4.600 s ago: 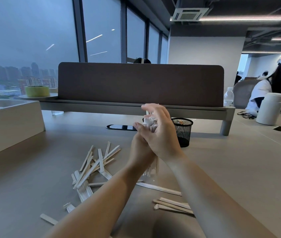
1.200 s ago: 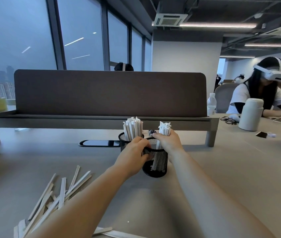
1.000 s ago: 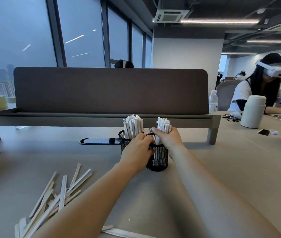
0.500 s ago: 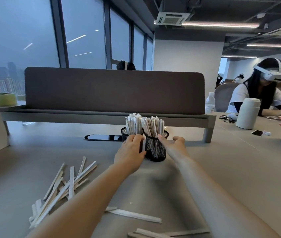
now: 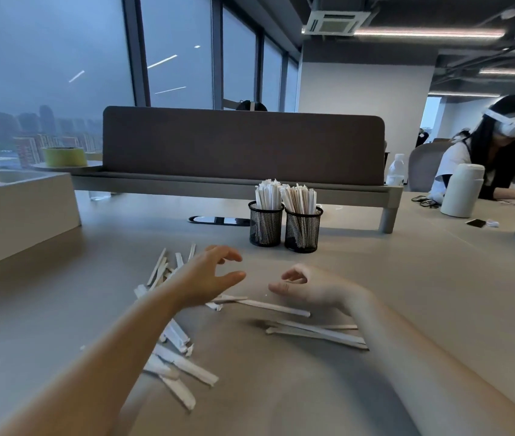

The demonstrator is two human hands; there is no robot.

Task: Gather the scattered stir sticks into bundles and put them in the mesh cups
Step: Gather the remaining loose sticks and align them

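Observation:
Two black mesh cups stand side by side on the grey table, the left cup (image 5: 265,228) and the right cup (image 5: 302,231), each packed with upright paper-wrapped stir sticks. Several loose sticks lie scattered nearer me: a heap (image 5: 174,344) under my left forearm and a few (image 5: 316,333) under my right wrist. My left hand (image 5: 209,278) hovers over the table with fingers spread, empty. My right hand (image 5: 309,286) hangs beside it, fingers loosely curled, holding nothing. Both hands are well short of the cups.
A brown desk divider (image 5: 243,146) on a grey shelf stands behind the cups. A white box (image 5: 14,212) sits at the left and a green tape roll (image 5: 64,156) behind it. At the right are a white flask (image 5: 462,194), a phone (image 5: 476,222) and a seated person wearing a headset.
Both hands let go of the right mesh cup, leaving a bundle in it, and drew back toward me over the loose sticks. The view tilted down.

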